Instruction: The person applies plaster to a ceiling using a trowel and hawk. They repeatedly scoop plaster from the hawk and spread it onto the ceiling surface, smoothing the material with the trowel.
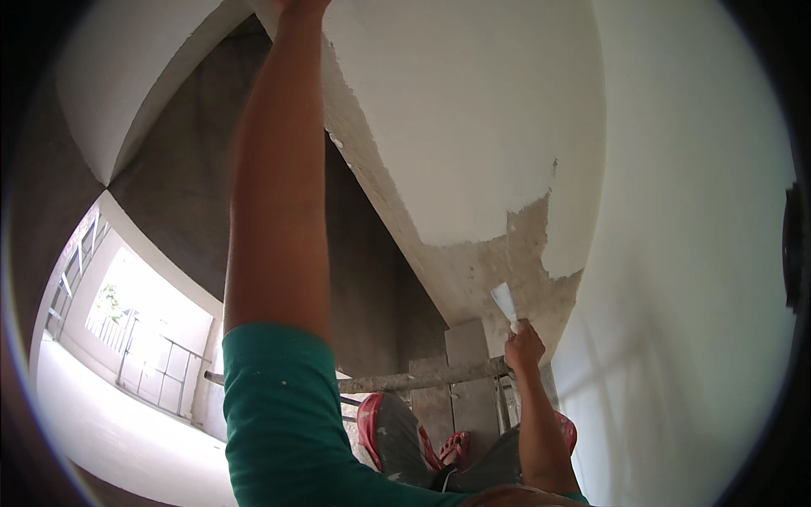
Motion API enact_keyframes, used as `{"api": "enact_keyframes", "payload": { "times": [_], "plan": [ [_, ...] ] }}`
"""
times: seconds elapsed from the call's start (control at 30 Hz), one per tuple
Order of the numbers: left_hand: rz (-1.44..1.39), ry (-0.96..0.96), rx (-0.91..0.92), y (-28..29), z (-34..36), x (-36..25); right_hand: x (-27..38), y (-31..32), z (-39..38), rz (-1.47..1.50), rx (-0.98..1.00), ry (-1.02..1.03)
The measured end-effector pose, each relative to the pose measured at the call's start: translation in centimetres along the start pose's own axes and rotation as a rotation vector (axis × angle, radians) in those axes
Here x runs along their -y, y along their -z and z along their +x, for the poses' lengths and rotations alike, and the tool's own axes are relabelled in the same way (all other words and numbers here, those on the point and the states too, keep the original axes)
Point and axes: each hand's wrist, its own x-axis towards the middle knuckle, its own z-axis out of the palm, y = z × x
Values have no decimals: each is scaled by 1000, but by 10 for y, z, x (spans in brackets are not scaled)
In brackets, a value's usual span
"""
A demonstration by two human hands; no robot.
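Left arm in a green sleeve reaches up along the wall edge; the left hand (300,7) is cut off at the top, so its grip cannot be told. The right hand (524,346) is closed around a small white-bladed putty knife (504,302), held against the bare grey-brown patch of unskimmed wall (507,253) between white plastered areas. Judged step: filling that patch; next stroke needs the blade pressed flat across it.

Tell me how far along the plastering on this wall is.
Done: most of the wall wears smooth white plaster. In hand: the right hand holds a putty knife at the bare patch, its blade smeared white. The left arm reaches up past the top edge, so its hand is out of view. Left: that brownish patch low on the wall and the rough strip along the corner edge.
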Motion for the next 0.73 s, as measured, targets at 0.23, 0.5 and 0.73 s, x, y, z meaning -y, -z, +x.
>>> {"api": "enact_keyframes", "payload": {
  "times": [0.23, 0.5, 0.73],
  "plan": [
    [92, -364, -262, -30, -92, 5, 9, -9, -3, -7, 24, 23],
    [-75, -35, 214, 66, -44, -2, -1, 5, 1, -42, 14, -9],
    [-81, -51, 302, 2, 36, 47, 8, 6, 0, -31, 37, -28]
  ]
}}
